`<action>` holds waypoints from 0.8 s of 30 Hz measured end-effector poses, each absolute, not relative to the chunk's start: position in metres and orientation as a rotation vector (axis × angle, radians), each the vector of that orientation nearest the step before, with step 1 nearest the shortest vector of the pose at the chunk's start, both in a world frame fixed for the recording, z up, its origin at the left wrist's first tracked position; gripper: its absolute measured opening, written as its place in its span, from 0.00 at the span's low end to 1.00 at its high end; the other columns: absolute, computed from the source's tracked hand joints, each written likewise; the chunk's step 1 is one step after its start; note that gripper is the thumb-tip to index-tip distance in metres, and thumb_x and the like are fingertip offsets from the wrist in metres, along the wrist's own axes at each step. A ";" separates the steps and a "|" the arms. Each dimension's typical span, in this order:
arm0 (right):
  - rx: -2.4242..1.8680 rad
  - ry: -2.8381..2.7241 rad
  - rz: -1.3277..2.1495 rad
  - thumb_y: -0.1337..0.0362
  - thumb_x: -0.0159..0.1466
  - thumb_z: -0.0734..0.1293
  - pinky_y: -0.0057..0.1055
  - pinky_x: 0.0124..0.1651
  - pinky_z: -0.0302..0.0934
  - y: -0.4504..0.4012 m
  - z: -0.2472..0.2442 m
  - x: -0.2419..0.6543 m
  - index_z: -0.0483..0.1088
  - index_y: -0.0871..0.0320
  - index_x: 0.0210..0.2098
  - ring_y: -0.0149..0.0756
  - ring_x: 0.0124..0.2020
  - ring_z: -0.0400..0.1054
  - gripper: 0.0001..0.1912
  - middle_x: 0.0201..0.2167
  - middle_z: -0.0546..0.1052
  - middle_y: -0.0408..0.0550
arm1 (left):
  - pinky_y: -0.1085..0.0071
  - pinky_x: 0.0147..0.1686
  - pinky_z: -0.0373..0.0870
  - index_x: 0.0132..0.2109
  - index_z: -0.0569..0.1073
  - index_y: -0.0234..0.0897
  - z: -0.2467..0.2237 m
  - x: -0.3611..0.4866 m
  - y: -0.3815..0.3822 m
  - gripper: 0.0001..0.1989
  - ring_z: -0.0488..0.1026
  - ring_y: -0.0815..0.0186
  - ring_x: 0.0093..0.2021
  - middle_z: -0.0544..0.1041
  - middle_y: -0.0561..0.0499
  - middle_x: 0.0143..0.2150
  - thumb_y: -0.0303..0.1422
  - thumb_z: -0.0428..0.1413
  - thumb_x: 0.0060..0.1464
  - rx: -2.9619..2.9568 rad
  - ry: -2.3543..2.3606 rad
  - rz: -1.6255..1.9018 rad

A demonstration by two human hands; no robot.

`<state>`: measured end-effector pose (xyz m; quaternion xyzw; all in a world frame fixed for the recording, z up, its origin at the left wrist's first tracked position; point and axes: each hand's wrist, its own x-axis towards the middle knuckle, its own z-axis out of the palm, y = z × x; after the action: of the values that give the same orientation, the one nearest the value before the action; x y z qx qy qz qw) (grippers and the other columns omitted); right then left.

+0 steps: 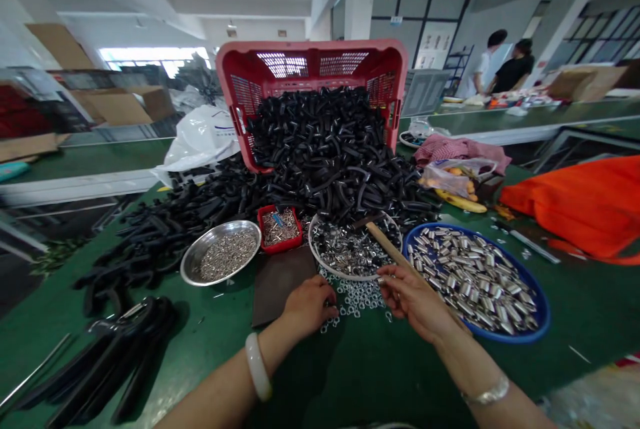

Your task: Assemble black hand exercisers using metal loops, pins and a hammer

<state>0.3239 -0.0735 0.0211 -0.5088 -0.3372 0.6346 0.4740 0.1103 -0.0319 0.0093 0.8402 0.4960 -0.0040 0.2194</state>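
Hex nuts (pixel 353 297) lie loose on the green bench (pixel 360 376), right between the hands, yes?

Yes, the head view shows a scattered patch of them, just below a round tray of silver fittings (pixel 350 250).

And the left hand (pixel 309 308)?

Curled over, its fingers turned down at the edge of the nuts. Whether it grips one, I cannot tell; the fingertips are hidden.

The right hand (pixel 413 302)?

Thumb and forefinger pinch a small silver part (pixel 381 280) just above the nuts, and a wooden strip (pixel 385 241) runs close past the fingers. I'd call this the sorting of small parts by hand.

What sits closest for the next reach?

To the left, a steel bowl of small silver pieces (pixel 220 254) and a red tray of screws (pixel 280 228); to the right, a blue-rimmed tray of silver cylinders (pixel 475 279).

Behind those?

A pink-rimmed crate (pixel 310 46) lies tipped, with black plastic pieces (pixel 320 149) heaped out of it.
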 end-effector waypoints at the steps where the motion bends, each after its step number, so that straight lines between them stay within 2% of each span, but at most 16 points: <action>1: -1.250 -0.826 1.550 0.59 0.54 0.64 0.18 0.15 0.42 -0.074 0.020 0.322 0.63 0.55 0.35 0.22 0.16 0.56 0.11 0.18 0.66 0.37 | 0.70 0.39 0.62 0.36 0.72 0.44 0.010 0.109 -0.030 0.09 0.65 0.63 0.45 0.67 0.53 0.45 0.38 0.56 0.45 2.321 1.347 -0.011; 8: -1.288 -0.890 1.504 0.57 0.54 0.64 0.19 0.16 0.42 -0.075 0.007 0.314 0.62 0.57 0.36 0.22 0.16 0.56 0.13 0.19 0.66 0.37 | 0.69 0.35 0.62 0.33 0.73 0.39 0.008 0.120 -0.033 0.07 0.67 0.61 0.40 0.70 0.49 0.40 0.35 0.56 0.44 2.348 1.420 -0.038; 14: -1.375 -1.092 1.408 0.55 0.52 0.66 0.20 0.16 0.46 -0.072 0.004 0.296 0.62 0.58 0.36 0.23 0.17 0.57 0.17 0.19 0.66 0.37 | 0.67 0.36 0.61 0.34 0.71 0.37 -0.004 0.122 -0.032 0.06 0.68 0.61 0.36 0.72 0.48 0.35 0.32 0.54 0.46 2.287 1.465 0.214; 19: -1.278 -1.156 1.414 0.53 0.53 0.65 0.21 0.17 0.49 -0.067 0.003 0.284 0.62 0.58 0.38 0.24 0.17 0.59 0.18 0.20 0.68 0.38 | 0.73 0.31 0.62 0.34 0.70 0.33 -0.007 0.118 -0.020 0.07 0.68 0.68 0.30 0.74 0.49 0.31 0.31 0.55 0.45 1.569 1.211 0.705; 24: -1.201 -1.172 1.463 0.51 0.56 0.62 0.20 0.16 0.47 -0.059 0.003 0.269 0.62 0.59 0.36 0.22 0.16 0.58 0.18 0.20 0.68 0.39 | 0.78 0.24 0.59 0.34 0.72 0.32 0.004 0.116 -0.028 0.11 0.64 0.74 0.22 0.72 0.53 0.24 0.32 0.59 0.41 1.033 1.055 0.821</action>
<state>0.2692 -0.0586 0.0028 -0.4841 -0.4723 0.5895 0.4416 0.1159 -0.0277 0.0038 0.4572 0.4669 0.3635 0.6639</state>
